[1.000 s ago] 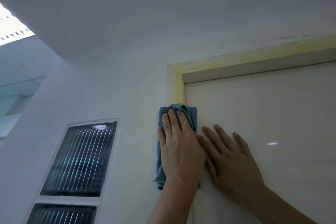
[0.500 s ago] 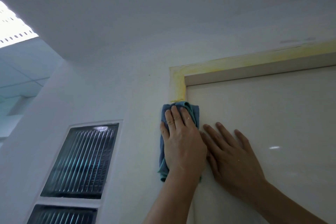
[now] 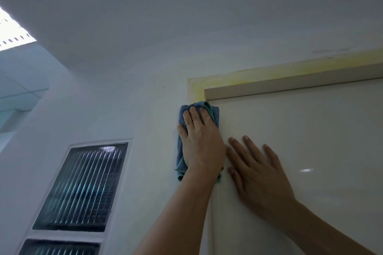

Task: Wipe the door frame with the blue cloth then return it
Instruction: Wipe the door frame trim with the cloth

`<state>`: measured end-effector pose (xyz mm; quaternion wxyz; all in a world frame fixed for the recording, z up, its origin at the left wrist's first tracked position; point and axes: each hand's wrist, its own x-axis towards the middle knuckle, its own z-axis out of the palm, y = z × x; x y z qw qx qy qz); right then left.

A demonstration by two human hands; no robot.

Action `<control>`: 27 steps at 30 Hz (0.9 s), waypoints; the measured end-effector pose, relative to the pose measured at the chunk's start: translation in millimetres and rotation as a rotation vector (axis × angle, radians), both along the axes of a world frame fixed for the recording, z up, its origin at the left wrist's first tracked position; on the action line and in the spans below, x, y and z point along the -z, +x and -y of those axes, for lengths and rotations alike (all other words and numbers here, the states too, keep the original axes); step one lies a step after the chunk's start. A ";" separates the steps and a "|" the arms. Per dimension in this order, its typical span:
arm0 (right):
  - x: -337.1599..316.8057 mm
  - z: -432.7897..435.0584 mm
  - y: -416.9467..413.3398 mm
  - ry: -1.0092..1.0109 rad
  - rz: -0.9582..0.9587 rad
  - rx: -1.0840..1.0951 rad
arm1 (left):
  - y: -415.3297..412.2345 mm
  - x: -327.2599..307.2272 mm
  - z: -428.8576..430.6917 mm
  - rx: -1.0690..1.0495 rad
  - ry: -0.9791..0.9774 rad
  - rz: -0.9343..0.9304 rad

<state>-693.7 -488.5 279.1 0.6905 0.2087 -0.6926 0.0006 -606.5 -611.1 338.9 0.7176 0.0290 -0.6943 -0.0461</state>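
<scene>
while under left hand [image 3: 202, 145], blue cloth [image 3: 183, 113]

we note: left hand [image 3: 202, 143] flat on the blue cloth [image 3: 179, 157], pressing it against the door frame [image 3: 195, 91] just below its top corner. right hand [image 3: 261, 174] flat on the door [image 3: 310, 141].

The left hand [image 3: 202, 145] covers most of the blue cloth [image 3: 180, 151] and the door frame [image 3: 269, 77] upright beneath it, the frame's top runs off the right edge, and the lower ribbed-glass window [image 3: 60, 247] left of the frame is cut by the bottom edge.
</scene>
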 end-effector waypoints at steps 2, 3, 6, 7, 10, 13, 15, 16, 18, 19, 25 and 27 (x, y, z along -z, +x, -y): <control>-0.7 -0.9 -0.7 0.007 -0.004 0.001 | 0.7 1.7 0.3 0.015 0.014 0.015; -1.2 -1.9 -0.9 0.009 -0.006 0.002 | 0.2 7.7 0.1 0.016 0.015 0.018; -2.2 -2.9 0.1 0.012 -0.012 0.000 | -1.2 21.5 1.4 -0.021 -0.003 0.012; -1.8 -2.7 -0.3 0.012 -0.015 -0.001 | -2.2 18.1 1.2 -0.028 -0.003 0.005; -1.1 -2.7 -1.4 0.008 -0.019 -0.014 | -0.6 -7.9 -1.3 -0.021 0.003 -0.007; -1.3 -2.8 -1.9 0.012 -0.024 -0.021 | -0.1 -20.2 -1.0 -0.007 0.007 0.006; -0.9 -3.5 -2.4 0.010 -0.028 -0.026 | -1.9 -16.4 0.3 -0.015 0.001 0.001; -0.5 -3.2 -2.4 0.009 -0.030 -0.031 | -2.3 -14.3 0.9 -0.024 0.000 -0.004; -0.6 -3.5 -3.0 0.009 -0.035 -0.027 | -3.6 -16.5 -1.0 -0.033 0.009 -0.006; -0.8 -3.3 -2.7 0.007 -0.035 -0.026 | -3.8 -19.6 -2.2 -0.034 0.014 -0.008; -3.3 -3.8 -4.6 0.007 -0.025 -0.040 | -2.1 -6.2 -1.4 -0.017 0.010 0.014; -7.4 -2.7 -2.3 0.004 -0.017 -0.040 | -0.7 -1.7 0.2 -0.041 0.000 0.024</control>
